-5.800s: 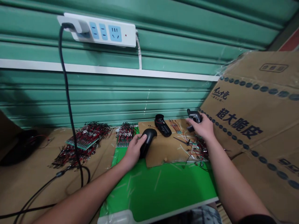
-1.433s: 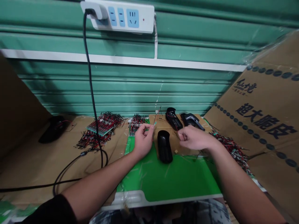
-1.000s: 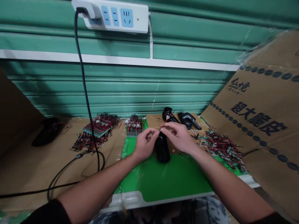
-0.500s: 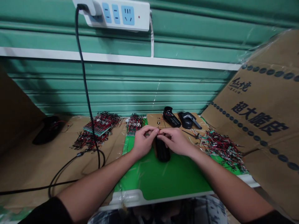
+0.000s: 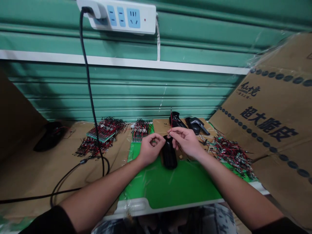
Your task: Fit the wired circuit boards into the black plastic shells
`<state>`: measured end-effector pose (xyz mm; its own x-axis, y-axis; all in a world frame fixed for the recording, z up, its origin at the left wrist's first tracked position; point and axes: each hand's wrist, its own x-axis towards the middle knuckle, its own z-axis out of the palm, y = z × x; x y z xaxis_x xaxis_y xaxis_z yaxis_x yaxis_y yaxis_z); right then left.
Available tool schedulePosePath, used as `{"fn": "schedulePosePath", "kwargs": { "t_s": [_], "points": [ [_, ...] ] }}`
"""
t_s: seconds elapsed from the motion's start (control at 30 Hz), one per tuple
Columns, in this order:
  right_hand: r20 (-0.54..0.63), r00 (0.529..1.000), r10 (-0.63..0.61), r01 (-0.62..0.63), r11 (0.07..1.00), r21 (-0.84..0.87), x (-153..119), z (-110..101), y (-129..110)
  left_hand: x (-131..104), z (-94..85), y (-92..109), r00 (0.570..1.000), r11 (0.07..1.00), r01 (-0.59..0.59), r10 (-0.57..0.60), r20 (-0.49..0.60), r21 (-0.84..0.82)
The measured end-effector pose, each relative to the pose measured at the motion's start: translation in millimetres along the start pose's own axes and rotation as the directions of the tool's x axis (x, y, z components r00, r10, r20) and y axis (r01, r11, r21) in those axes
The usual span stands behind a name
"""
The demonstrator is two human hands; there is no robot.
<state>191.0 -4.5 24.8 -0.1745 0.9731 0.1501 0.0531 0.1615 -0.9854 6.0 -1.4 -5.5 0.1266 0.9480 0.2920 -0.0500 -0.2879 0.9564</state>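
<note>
A black plastic housing (image 5: 170, 156) lies on the green work surface (image 5: 180, 185) between my hands. My right hand (image 5: 186, 139), just past its upper end, pinches a thin red wire (image 5: 171, 120) that stands up from the fingertips. To the left, my left hand (image 5: 151, 147) is curled with thumb and forefinger together, close against the housing's upper end. Whatever may be in that pinch is too small or hidden to make out. Behind my right hand lie a second black housing (image 5: 177, 121) and a dark part with a grey handle-like piece (image 5: 198, 126).
Small boards with red and black wires form piles at left (image 5: 104, 130), centre (image 5: 140, 130) and right (image 5: 231, 154). Another black housing (image 5: 50, 136) lies far left. A black cable (image 5: 90, 94) hangs from the power strip (image 5: 126, 16). A cardboard panel (image 5: 270, 120) stands at right.
My hands were together over the housing's upper end and have come apart. The right hand has moved slightly right, with the red wire now standing up from its fingers.
</note>
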Motion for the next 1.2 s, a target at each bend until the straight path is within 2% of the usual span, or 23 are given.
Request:
{"fn": "schedulePosePath", "kwargs": {
  "t_s": [0.2, 0.3, 0.5, 0.67, 0.77, 1.0, 1.1, 1.2],
  "points": [
    [0.183, 0.982, -0.051, 0.100, 0.958, -0.267, -6.5, 1.3, -0.1, 4.0, -1.3, 4.5, 0.994, 0.996, -0.074, 0.077, -0.072, 0.043],
    [0.233, 0.971, -0.061, 0.137, 0.935, -0.327, -7.9, 1.5, -0.6, 5.1, -1.0, 2.7, 0.990, 0.992, -0.111, 0.115, -0.078, 0.056],
    [0.125, 0.992, -0.001, 0.024, 0.983, -0.182, -2.9, -3.3, 4.1, 2.8, -0.2, 2.0, 0.999, 0.997, 0.026, -0.029, -0.045, -0.069],
    [0.058, 0.997, 0.041, -0.042, 0.999, 0.015, 0.1, -3.6, 1.0, 0.9, 2.2, 6.1, 0.988, 0.970, 0.147, -0.135, 0.070, -0.196],
    [0.025, 0.999, 0.042, -0.044, 0.997, 0.060, 0.4, -2.8, -1.7, 0.9, 2.6, 6.4, 0.980, 0.955, 0.185, -0.161, 0.116, -0.231],
    [0.123, 0.986, 0.108, -0.113, 0.993, 0.027, 1.7, -8.0, -4.9, 4.5, 0.1, 4.4, 0.985, 0.962, 0.172, -0.169, 0.037, -0.213],
    [0.132, 0.982, 0.134, -0.148, 0.983, 0.105, 2.4, -11.1, -6.0, 4.9, 0.2, 4.2, 0.989, 0.973, 0.150, -0.147, 0.033, -0.177],
    [0.123, 0.981, 0.148, -0.174, 0.955, 0.240, 2.9, -13.4, -7.1, 3.4, 1.3, 1.1, 0.996, 0.993, 0.073, -0.077, -0.041, -0.088]
  ]
}}
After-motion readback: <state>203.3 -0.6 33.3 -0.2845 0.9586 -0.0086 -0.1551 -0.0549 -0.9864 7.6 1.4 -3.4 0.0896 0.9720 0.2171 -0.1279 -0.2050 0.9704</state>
